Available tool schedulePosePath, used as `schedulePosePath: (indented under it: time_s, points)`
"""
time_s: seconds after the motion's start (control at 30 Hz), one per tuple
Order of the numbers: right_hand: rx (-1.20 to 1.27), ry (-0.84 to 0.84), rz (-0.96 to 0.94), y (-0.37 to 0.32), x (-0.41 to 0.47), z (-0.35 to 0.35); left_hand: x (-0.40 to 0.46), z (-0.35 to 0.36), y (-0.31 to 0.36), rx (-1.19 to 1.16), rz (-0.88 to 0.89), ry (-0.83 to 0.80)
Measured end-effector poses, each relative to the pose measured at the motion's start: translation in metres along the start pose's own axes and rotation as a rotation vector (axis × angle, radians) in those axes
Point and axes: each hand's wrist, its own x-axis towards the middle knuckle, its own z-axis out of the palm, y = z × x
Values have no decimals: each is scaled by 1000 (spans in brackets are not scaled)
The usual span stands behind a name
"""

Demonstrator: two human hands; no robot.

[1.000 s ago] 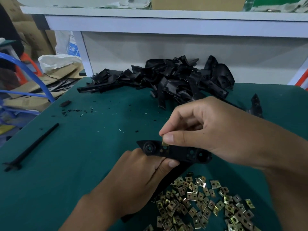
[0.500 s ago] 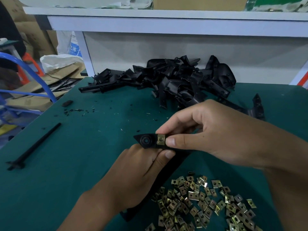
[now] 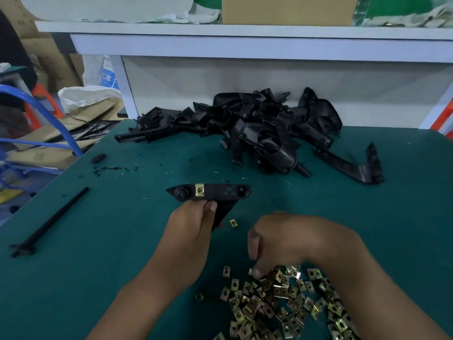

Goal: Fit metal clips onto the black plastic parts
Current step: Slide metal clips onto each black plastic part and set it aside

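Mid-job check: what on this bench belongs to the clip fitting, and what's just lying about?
Job:
held part
fitted clip
clip pile
parts heap
left hand
right hand

Lying about:
black rod
plastic crumbs
cardboard box

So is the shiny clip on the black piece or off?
On. One metal clip sits clamped over the edge of the black plastic part held up by the left hand.
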Motion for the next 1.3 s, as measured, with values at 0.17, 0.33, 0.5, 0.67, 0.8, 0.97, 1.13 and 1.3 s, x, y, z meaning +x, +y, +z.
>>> schedulePosePath:
  time_s: [0.17, 0.33, 0.5, 0.67, 0.8, 0.97, 1.13, 1.3]
  points:
    - [-87, 0, -10, -10, 10, 10, -4, 11, -2, 105, 11, 36]
    - [26, 102, -60, 2, 3, -1, -8, 12, -5, 94, 104, 115]
    - [302, 397, -183, 28, -18, -25, -11, 14, -3, 97, 157, 156]
    - [593, 529, -444, 27, -40, -37, -12, 16, -2, 143, 183, 125]
    - [535, 557, -499, 15, -47, -38, -11, 18, -3, 248, 208, 151]
    - [501, 547, -476, 6, -46, -36, -11, 16, -3, 294, 273, 228]
    - [616, 572, -456, 7, -45, -36, -11, 15, 0, 357, 313, 277]
    - [604, 586, -451, 7, -46, -37, -11, 15, 1, 406, 290, 265]
